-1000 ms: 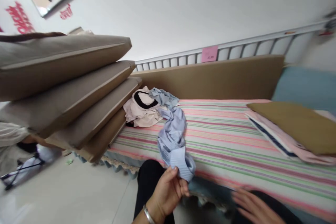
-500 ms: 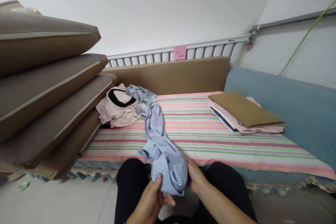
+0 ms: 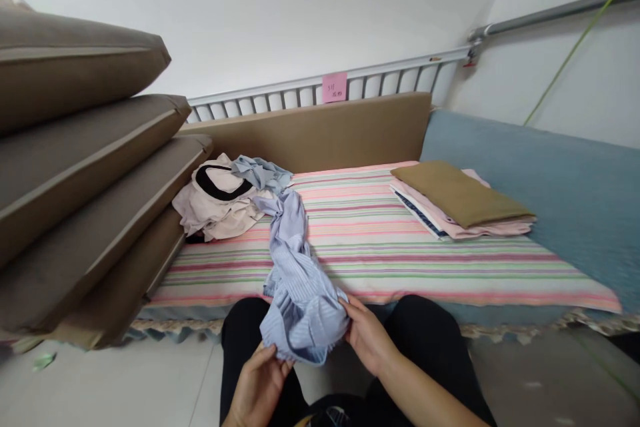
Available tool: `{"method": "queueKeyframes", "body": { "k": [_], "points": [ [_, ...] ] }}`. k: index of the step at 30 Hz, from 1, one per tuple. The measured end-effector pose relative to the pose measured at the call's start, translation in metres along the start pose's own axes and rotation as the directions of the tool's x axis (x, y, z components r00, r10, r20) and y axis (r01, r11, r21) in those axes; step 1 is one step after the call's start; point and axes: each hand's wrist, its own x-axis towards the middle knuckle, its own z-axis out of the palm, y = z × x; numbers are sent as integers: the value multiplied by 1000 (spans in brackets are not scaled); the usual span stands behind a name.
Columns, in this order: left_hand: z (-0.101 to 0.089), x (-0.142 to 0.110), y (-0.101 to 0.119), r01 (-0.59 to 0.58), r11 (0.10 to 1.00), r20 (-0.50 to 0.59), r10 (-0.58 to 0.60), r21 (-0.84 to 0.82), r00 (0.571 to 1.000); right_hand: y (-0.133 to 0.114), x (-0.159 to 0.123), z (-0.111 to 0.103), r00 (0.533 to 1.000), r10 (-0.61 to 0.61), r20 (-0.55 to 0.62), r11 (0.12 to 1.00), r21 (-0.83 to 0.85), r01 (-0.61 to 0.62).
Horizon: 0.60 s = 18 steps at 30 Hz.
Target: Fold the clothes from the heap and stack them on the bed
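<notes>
A light blue striped shirt stretches, crumpled, from the heap of clothes at the left back down to my lap. My left hand pinches its near left edge between thumb and fingers. On the right side, my right hand grips the cloth, thumb on top and some fingertips hidden behind the fabric. The near end of the shirt hangs in loose folds between both hands, over the gap between my knees. Its far end lies twisted against the heap of pale clothes.
A folded pile topped by an olive cloth lies at the right of the striped sheet. Brown cushions are stacked high at the left. A brown board-like cushion stands along the back, before a white radiator.
My left hand has moved left and my right hand slightly left, spreading the near end of the shirt wider. The whole view has shifted a little.
</notes>
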Motion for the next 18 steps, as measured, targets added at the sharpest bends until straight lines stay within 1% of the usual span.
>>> {"method": "queueKeyframes", "body": {
  "k": [2,4,8,9,10,12,14,16,18],
  "points": [
    [2,-3,0,37,997,35,-35,-63,999,6,1,-2,999,2,38,1000,-12,-2],
    [8,-3,-4,70,994,67,-65,-80,996,12,3,-4,998,22,58,999,-38,-19],
    [22,0,-22,194,981,144,-190,-14,971,16,7,-12,992,123,29,990,-71,-120],
    [26,1,-24,212,977,153,-209,-1,966,15,7,-14,990,136,20,989,-65,-134],
    [29,2,-23,206,979,162,-204,2,966,14,8,-16,990,138,11,989,-53,-137],
    [36,5,-13,115,993,177,-108,-29,978,11,7,-18,992,127,-16,991,-26,-128],
    [44,9,9,-8,997,165,21,-81,986,8,6,-19,993,112,-40,994,-12,-113],
    [54,14,35,-141,984,124,155,-113,980,8,5,-17,993,109,-44,994,-26,-110],
    [64,19,59,-239,965,95,249,-103,964,8,3,-13,994,105,-36,991,-76,-108]
  ]
}}
